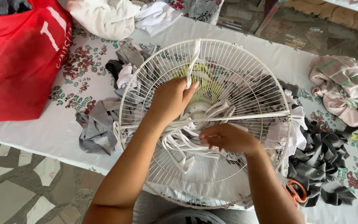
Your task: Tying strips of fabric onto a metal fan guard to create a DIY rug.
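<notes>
Two hands at work on a round white wire fan guard (212, 124) lying flat on a table under a floral cloth (83, 79).

The left hand (171, 99) is closed around a white fabric strip (193, 58) that runs up to the guard's far rim. The right hand (228, 139) sits near the hub, fingers pinched on a bundle of white strips (183, 143) woven across the wires. The hands are apart, either side of the centre. Grey cloth scraps (98, 126) lie left of the guard, dark grey scraps (322, 159) right. Orange-handled scissors (297, 191) rest beside the right forearm. A red bag (19, 58) sits far left.
</notes>
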